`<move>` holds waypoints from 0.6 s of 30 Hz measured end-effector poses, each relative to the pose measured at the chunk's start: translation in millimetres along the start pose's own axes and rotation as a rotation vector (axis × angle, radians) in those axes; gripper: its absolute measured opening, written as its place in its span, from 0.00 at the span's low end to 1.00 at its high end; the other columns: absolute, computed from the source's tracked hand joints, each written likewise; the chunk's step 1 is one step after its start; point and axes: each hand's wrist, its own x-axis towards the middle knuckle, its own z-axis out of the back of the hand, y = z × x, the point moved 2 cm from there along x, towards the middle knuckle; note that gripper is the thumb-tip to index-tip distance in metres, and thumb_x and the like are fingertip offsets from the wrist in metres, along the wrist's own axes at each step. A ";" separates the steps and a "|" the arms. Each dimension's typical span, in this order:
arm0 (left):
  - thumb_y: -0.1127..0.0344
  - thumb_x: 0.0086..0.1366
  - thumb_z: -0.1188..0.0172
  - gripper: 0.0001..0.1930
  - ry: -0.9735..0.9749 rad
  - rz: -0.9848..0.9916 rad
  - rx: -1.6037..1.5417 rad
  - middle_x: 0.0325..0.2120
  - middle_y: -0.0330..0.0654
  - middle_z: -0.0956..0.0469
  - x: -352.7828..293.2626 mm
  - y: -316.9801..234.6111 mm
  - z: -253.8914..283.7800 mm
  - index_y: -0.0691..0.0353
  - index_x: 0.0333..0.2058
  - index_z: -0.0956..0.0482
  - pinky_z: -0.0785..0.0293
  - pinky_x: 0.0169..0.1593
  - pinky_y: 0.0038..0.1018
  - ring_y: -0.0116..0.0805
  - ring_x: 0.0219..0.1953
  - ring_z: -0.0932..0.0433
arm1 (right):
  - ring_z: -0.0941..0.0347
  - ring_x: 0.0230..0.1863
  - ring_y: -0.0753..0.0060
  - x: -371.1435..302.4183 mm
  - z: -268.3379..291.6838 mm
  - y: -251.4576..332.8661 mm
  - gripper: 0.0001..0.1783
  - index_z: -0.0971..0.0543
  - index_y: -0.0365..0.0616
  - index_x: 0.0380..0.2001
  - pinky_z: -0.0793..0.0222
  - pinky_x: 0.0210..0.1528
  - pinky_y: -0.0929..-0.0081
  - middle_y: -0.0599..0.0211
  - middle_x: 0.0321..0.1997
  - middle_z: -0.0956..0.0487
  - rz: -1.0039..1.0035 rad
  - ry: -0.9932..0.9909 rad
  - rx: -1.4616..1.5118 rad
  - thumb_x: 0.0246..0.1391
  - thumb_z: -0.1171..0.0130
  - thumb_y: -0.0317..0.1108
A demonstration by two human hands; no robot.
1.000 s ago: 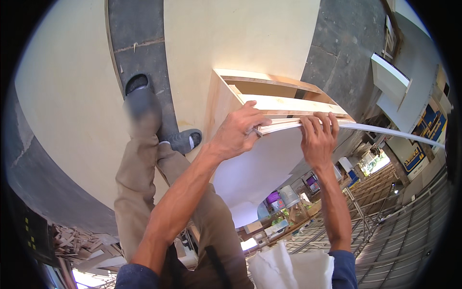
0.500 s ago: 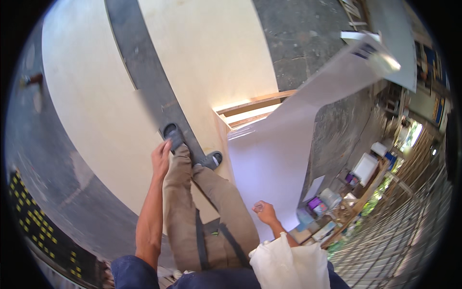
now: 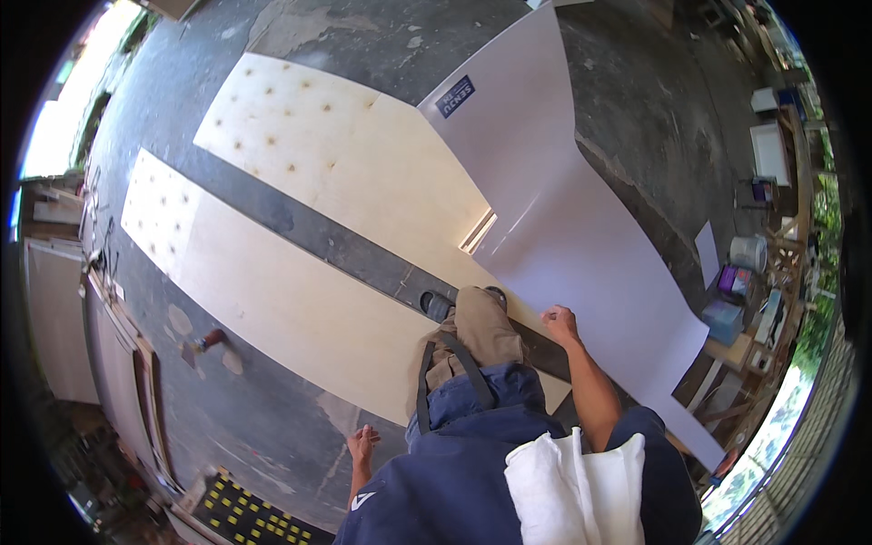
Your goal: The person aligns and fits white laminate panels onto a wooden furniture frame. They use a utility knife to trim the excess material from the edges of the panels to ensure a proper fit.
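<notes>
My left hand hangs over the dark floor beside the near pale board, fingers apart, with nothing seen in it. My right hand has curled fingers close to the edge of a glossy white sheet. Whether it touches the sheet or holds something small, I cannot make out. The sheet lies bent over the far pale board, its far part raised and carrying a dark blue label. Between board and sheet, part of a wooden frame shows. My sandalled feet stand near the strip between the boards.
A reddish-brown object lies on the floor at left. Dark panels lean farther left, above a black mat with yellow squares. Tubs and a white bucket crowd the right side. White cloth hangs over my shoulder.
The view has swung round and shows more of both boards. My left hand has gone from above the near board to over the floor. My right hand has come up beside the sheet's edge.
</notes>
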 end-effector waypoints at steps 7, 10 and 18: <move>0.52 0.74 0.42 0.24 0.006 -0.158 0.230 0.43 0.54 0.14 83.2 -186.9 72.6 0.72 0.51 0.20 0.21 0.45 0.41 0.47 0.41 0.13 | 0.16 0.33 0.68 -37.7 -54.9 17.6 0.10 0.13 0.41 0.35 0.21 0.41 0.66 0.58 0.32 0.13 -0.113 0.079 0.110 0.55 0.32 0.37; 0.44 0.74 0.44 0.31 0.020 -0.395 0.161 0.44 0.54 0.14 100.1 -312.2 61.5 0.73 0.54 0.22 0.21 0.44 0.37 0.44 0.43 0.13 | 0.15 0.38 0.62 -38.1 -66.6 33.5 0.09 0.13 0.41 0.31 0.21 0.44 0.63 0.58 0.34 0.12 -0.101 0.066 0.152 0.53 0.30 0.36; 0.41 0.76 0.48 0.35 0.239 -0.592 0.064 0.50 0.56 0.17 103.7 -531.2 4.3 0.73 0.59 0.25 0.22 0.55 0.39 0.47 0.50 0.15 | 0.15 0.41 0.54 4.6 -90.6 89.7 0.17 0.14 0.39 0.32 0.21 0.47 0.59 0.55 0.34 0.13 -0.200 -0.150 0.118 0.54 0.32 0.44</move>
